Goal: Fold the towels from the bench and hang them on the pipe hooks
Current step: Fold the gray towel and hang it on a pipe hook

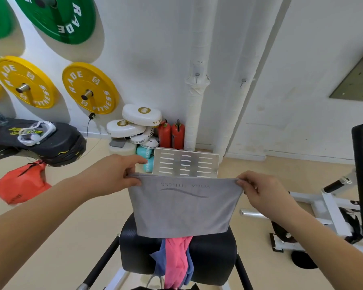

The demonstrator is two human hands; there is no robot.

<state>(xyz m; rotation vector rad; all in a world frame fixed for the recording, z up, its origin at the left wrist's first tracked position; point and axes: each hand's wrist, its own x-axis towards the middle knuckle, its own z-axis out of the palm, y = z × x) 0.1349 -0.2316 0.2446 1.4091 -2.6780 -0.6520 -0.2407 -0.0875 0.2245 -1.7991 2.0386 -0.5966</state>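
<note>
A person's two bare hands hold a grey towel (182, 204) stretched flat in the air above a black padded worktop (210, 256). The left hand (115, 174) has its grip pinched shut on the towel's upper left corner; the right hand (260, 189) has its grip pinched shut on the upper right corner. Faint printing near the towel's top edge appears upside down and mirrored; it seems to end in "FITNESS", above a wavy line, but the first word is hard to make out.

A pink towel (176, 264) and a blue towel (158, 262) drape over the worktop's near edge, their upper parts hidden behind the grey towel.

Behind, two white wrapped pipes rise up the wall, each carrying a small hook: one on the nearer pipe (197, 75), one to its right (243, 81). Both hooks are bare.

On the left wall hang yellow weight plates (88, 86) and green weight plates (57, 17) reading "RADE FITNESS"; some are cut off at the frame's edge. White boxing pads (142, 115) are stacked by two red fire extinguishers (171, 133); partial words "BOXING" and "STARLIGHT" show. A perforated metal plate (186, 162) stands just behind the towel.

Open beige floor lies on either side of the worktop.
</note>
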